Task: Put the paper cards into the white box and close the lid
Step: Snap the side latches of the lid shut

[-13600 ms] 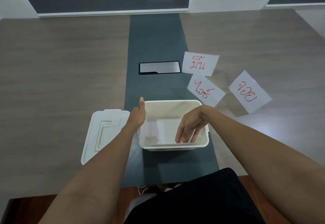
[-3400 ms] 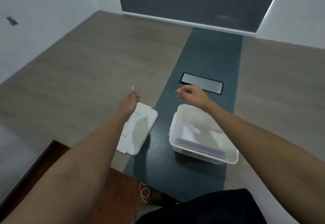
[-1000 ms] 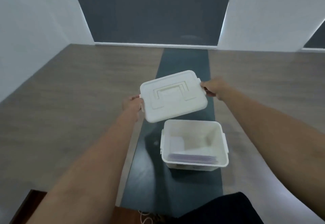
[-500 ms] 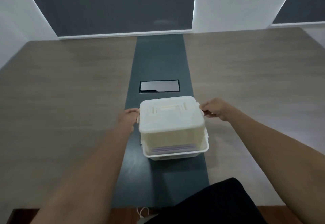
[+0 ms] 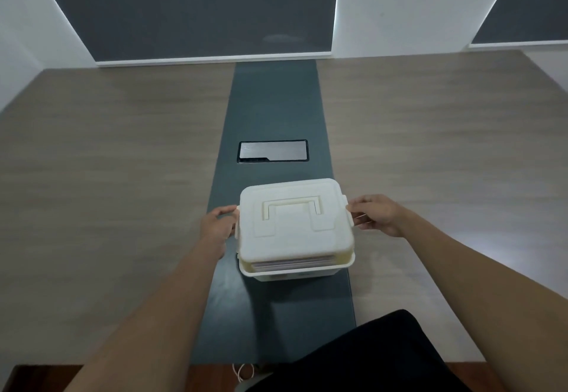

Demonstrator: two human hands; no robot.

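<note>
The white box [image 5: 295, 272] stands on the dark centre strip of the table, near me. Its white lid [image 5: 293, 222], with a moulded handle on top, lies over the box, and a narrow gap shows along the near edge. Through that gap I see the edges of the paper cards [image 5: 292, 263] stacked inside. My left hand [image 5: 217, 225] grips the lid's left side at the clasp. My right hand [image 5: 376, 215] grips the lid's right side at the other clasp.
A wood-grain table [image 5: 107, 191] spreads to both sides of the dark strip [image 5: 270, 108]. A shiny rectangular cover plate [image 5: 273, 151] is set into the strip just beyond the box. Grey wall panels rise behind the table's far edge.
The lid has come down from above the open box onto it, held at both ends throughout. Before that the loose cards left the table and the lid was lifted from the left.
</note>
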